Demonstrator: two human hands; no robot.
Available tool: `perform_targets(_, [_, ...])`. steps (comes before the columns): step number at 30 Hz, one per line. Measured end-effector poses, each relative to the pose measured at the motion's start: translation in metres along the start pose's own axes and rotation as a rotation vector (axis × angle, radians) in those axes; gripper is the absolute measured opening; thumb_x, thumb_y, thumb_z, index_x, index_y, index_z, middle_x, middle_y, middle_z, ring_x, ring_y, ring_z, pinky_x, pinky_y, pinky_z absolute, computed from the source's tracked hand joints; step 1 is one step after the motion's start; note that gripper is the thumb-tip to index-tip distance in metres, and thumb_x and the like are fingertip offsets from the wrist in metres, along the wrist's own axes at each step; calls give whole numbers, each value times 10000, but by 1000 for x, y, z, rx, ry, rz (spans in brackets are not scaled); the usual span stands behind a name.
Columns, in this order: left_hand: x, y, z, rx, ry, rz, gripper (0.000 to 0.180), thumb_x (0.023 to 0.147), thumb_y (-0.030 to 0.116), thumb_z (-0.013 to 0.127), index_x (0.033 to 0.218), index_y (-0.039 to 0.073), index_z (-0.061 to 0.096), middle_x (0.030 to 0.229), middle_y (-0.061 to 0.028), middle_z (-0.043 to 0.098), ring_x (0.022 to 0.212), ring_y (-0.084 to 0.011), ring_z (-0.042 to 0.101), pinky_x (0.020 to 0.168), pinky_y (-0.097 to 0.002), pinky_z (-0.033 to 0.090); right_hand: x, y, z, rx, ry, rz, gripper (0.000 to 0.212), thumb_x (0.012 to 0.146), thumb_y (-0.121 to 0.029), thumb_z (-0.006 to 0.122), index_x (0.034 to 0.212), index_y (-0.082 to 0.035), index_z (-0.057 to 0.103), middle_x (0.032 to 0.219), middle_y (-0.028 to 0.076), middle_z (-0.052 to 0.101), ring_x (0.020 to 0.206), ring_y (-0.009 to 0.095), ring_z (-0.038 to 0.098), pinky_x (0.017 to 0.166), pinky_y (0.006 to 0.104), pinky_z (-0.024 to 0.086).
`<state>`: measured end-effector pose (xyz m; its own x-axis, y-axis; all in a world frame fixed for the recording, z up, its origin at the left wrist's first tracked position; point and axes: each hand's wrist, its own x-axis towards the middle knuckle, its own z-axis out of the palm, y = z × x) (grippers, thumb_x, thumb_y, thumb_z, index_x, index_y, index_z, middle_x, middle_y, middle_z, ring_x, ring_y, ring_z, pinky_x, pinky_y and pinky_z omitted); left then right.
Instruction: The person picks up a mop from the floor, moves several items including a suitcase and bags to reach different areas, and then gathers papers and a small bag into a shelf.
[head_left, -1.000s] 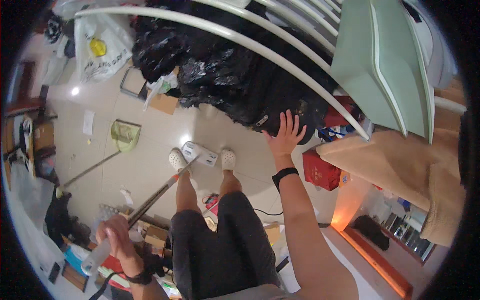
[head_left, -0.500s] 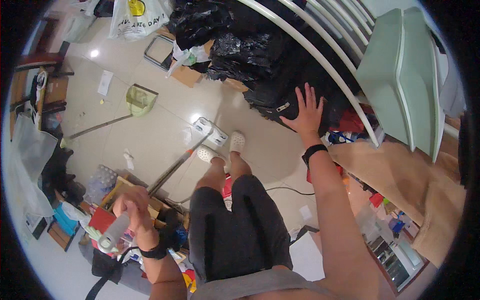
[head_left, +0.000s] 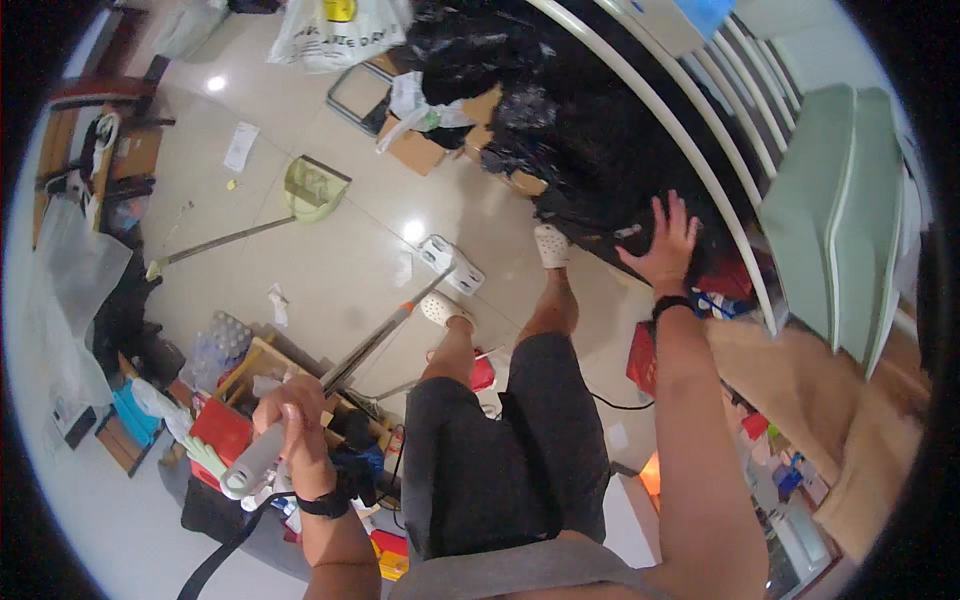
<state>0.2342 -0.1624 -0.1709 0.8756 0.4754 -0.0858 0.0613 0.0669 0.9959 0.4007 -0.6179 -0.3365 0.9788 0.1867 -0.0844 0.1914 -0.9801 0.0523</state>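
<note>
My left hand (head_left: pixel 290 415) is closed round the grey grip of a long-handled mop (head_left: pixel 365 350). Its shaft slants away to an orange collar and a flat white head (head_left: pixel 452 265) with dark openings, lying on the tiles by my left shoe. My right hand (head_left: pixel 668 245), fingers spread, is at a black zippered bag (head_left: pixel 600 215); it seems to rest on it, though the contact is hard to make out. The zip pull shows just left of my thumb. Shiny black plastic sheeting (head_left: pixel 560 110) covers much of the pile beyond.
A green long-handled dustpan (head_left: pixel 318 190) lies at the far left, near a paper sheet (head_left: pixel 241 147). Cardboard pieces (head_left: pixel 412 148) and a folded metal frame (head_left: pixel 358 98) sit by the pile. A curved white rail (head_left: pixel 690 140) borders the right. Boxes and bottles crowd the left.
My right foot has stepped forward and right, up to the black bag. The view has shifted, and the right hand stays spread at the bag. The left hand keeps its grip on the mop.
</note>
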Motion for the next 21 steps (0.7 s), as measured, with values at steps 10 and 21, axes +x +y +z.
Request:
perform_targets(10, [-11, 12, 9, 69, 40, -86, 400, 814, 286, 588, 564, 101, 336, 503, 15, 304, 473, -120, 297, 472, -268, 233, 2, -12, 4, 19, 53, -57, 1008, 545, -521, 711, 1358, -165, 232, 1445, 110, 147, 1328, 277, 157, 1053, 515, 136])
perform_targets(21, [-61, 27, 26, 346, 48, -223, 341, 887, 217, 476, 613, 17, 446, 574, -39, 425, 564, -138, 411, 529, -272, 349, -6, -18, -15, 4, 54, -22, 983, 539, -466, 753, 1325, -108, 284, 1422, 126, 204, 1314, 294, 194, 1056, 501, 156])
